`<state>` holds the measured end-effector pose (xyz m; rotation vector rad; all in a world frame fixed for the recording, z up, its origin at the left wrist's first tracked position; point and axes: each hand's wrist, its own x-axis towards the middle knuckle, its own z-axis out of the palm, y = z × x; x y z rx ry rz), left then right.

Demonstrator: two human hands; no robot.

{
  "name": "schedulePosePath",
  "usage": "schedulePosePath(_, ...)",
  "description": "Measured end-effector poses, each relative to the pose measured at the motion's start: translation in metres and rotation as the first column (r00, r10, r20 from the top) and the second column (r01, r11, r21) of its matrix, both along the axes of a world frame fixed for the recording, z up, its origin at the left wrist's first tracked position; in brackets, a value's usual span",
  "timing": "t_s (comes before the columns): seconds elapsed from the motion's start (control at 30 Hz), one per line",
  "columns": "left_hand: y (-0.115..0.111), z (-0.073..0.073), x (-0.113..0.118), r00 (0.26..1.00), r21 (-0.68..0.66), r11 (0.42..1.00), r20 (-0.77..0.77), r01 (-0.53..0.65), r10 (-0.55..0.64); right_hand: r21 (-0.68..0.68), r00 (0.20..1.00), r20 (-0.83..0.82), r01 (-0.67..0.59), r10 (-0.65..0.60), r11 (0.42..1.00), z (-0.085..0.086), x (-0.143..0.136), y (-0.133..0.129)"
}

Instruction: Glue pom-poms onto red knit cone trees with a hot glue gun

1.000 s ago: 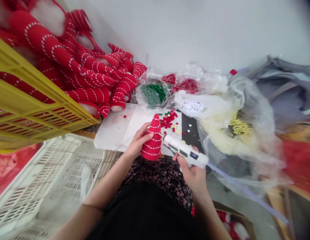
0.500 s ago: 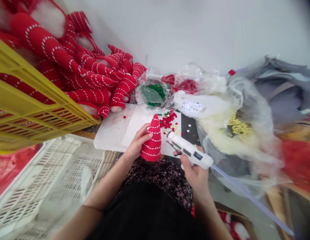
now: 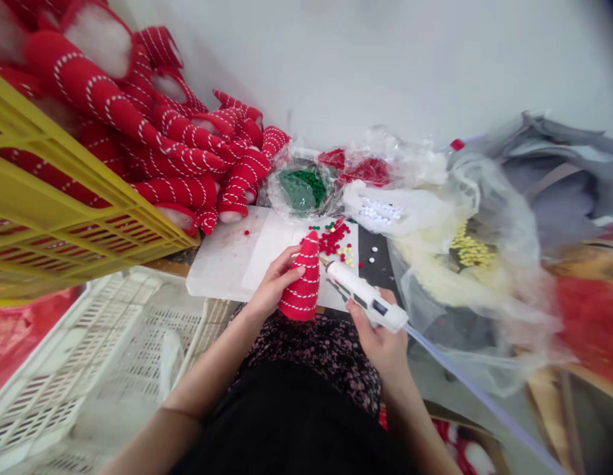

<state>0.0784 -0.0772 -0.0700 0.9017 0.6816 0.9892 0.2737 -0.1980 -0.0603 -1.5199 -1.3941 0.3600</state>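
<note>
My left hand (image 3: pixel 278 280) is closed around a red felt cone (image 3: pixel 306 285) wound with white dashed cord, its tip pointing up and away. In my right hand (image 3: pixel 383 340) is a white hot glue gun (image 3: pixel 363 293), gripped by its handle. Its nozzle is right beside the cone's right side, near the upper part; whether they touch I cannot tell. A long translucent glue stick (image 3: pixel 464 369) trails from the gun's back end. Behind the cone, small red pom-poms (image 3: pixel 334 239) lie on white paper (image 3: pixel 269 247), with a few yellow and green ones among them.
Several stuffed red cones (image 3: pixel 187 132) pile up at left behind a yellow crate (image 3: pixel 63 191). A white crate (image 3: pixel 108 343) stands below. Bags of green (image 3: pixel 309 187), red (image 3: pixel 368 170), white (image 3: pixel 380 210) and yellow pom-poms (image 3: pixel 472 247) line the back and right.
My right hand has brought the glue gun left, so its nozzle is now closer to the cone. The cone has tilted slightly in my left hand.
</note>
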Motion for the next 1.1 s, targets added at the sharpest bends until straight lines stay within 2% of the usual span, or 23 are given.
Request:
schedulePosePath(0.07, 0.002, -0.001, -0.002, 0.999, -0.045, 0.998, 0.022, -0.034, 0.035, -0.027, 0.998, 0.013, 0.069, -0.069, 0.997, -0.002, 0.009, -0.002)
schedulePosePath(0.1, 0.004, -0.001, -0.005, 0.998, -0.069, 0.996, 0.030, -0.058, 0.060, -0.085, 0.996, -0.015, 0.084, -0.086, 0.993, -0.004, 0.015, -0.003)
schedulePosePath(0.17, 0.009, -0.003, -0.011, 0.993, -0.113, 0.987, 0.036, -0.112, 0.117, -0.307, 0.985, -0.151, 0.034, -0.084, 0.951, -0.009, 0.029, -0.002)
schedulePosePath(0.27, 0.019, -0.005, -0.021, 0.981, -0.179, 0.966, 0.025, -0.184, 0.192, -0.627, 0.929, -0.345, -0.120, -0.135, 0.770, -0.020, 0.046, 0.003)
schedulePosePath(0.3, 0.022, -0.005, -0.024, 0.978, -0.200, 0.959, 0.019, -0.202, 0.210, -0.679, 0.929, -0.336, -0.123, -0.158, 0.723, -0.023, 0.050, 0.006)
schedulePosePath(0.33, 0.025, -0.004, -0.027, 0.975, -0.220, 0.952, 0.014, -0.214, 0.223, -0.707, 0.948, -0.274, -0.085, -0.160, 0.702, -0.026, 0.053, 0.008)
schedulePosePath(0.4, 0.030, -0.004, -0.029, 0.971, -0.253, 0.940, 0.003, -0.230, 0.239, -0.701, 0.995, -0.010, 0.066, -0.102, 0.710, -0.027, 0.057, 0.014)
schedulePosePath(0.43, 0.032, -0.003, -0.029, 0.970, -0.264, 0.936, 0.000, -0.234, 0.242, -0.669, 0.985, 0.151, 0.160, -0.077, 0.725, -0.026, 0.059, 0.019)
schedulePosePath(0.5, 0.036, -0.003, -0.028, 0.971, -0.272, 0.933, -0.006, -0.233, 0.241, -0.560, 0.910, 0.407, 0.315, -0.078, 0.766, -0.020, 0.064, 0.030)
schedulePosePath(0.57, 0.040, -0.003, -0.024, 0.973, -0.268, 0.937, -0.009, -0.223, 0.229, -0.436, 0.858, 0.504, 0.349, -0.096, 0.830, -0.013, 0.068, 0.049)
schedulePosePath(0.67, 0.043, -0.003, -0.019, 0.981, -0.263, 0.946, -0.009, -0.188, 0.192, -0.331, 0.844, 0.536, 0.182, 0.025, 0.926, -0.006, 0.071, 0.085)
schedulePosePath(0.73, 0.044, -0.002, -0.015, 0.986, -0.263, 0.951, -0.010, -0.164, 0.167, -0.384, 0.813, 0.562, 0.094, 0.152, 0.918, -0.005, 0.070, 0.108)
schedulePosePath(0.83, 0.044, 0.000, -0.010, 0.991, -0.273, 0.953, -0.006, -0.133, 0.136, -0.503, 0.792, 0.556, 0.080, 0.251, 0.860, -0.009, 0.067, 0.132)
schedulePosePath(0.97, 0.045, 0.002, -0.005, 0.993, -0.285, 0.953, 0.015, -0.105, 0.114, -0.535, 0.828, 0.506, 0.082, 0.242, 0.841, -0.011, 0.070, 0.142)
schedulePosePath(1.1, 0.045, 0.005, 0.001, 0.995, -0.288, 0.953, 0.017, -0.089, 0.098, -0.501, 0.898, 0.394, 0.032, 0.195, 0.865, 0.002, 0.069, 0.137)
